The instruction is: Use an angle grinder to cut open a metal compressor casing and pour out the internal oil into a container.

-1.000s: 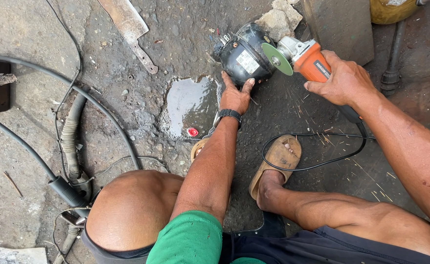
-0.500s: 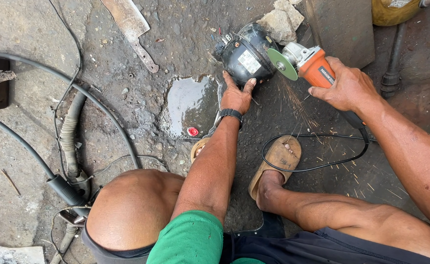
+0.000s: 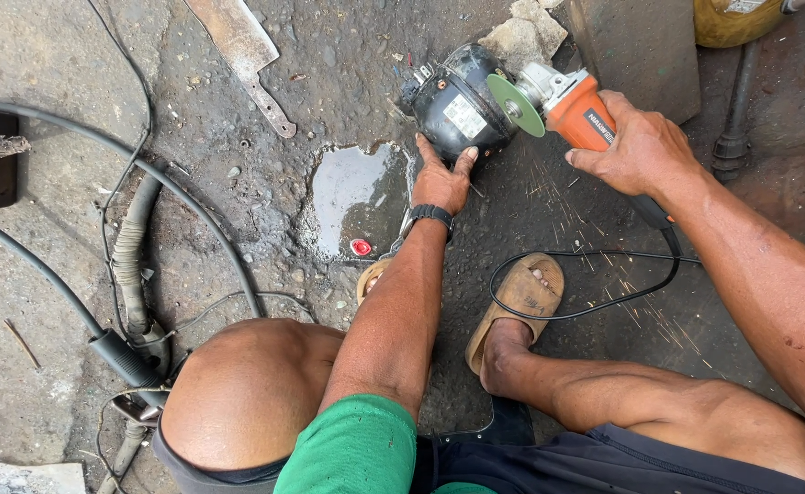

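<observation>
A black rounded compressor (image 3: 457, 105) lies on the dirty concrete floor. My left hand (image 3: 441, 178) presses against its near side, fingers spread, a black watch on the wrist. My right hand (image 3: 638, 151) grips the orange angle grinder (image 3: 578, 112). Its green disc (image 3: 515, 105) touches the compressor's right side, and sparks fly toward my right leg. The grinder's black cord (image 3: 594, 297) loops over my sandalled right foot (image 3: 515, 306).
A puddle (image 3: 352, 197) with a small red cap (image 3: 360, 247) lies left of my left hand. Black cables and a ribbed hose (image 3: 128, 265) run along the left. A rusty flat blade (image 3: 242, 55) lies at the top. A concrete block (image 3: 640, 46) stands behind the grinder.
The grinder's disc has stayed against the compressor and sparks have started to spray out toward my leg. My left hand keeps bracing the compressor.
</observation>
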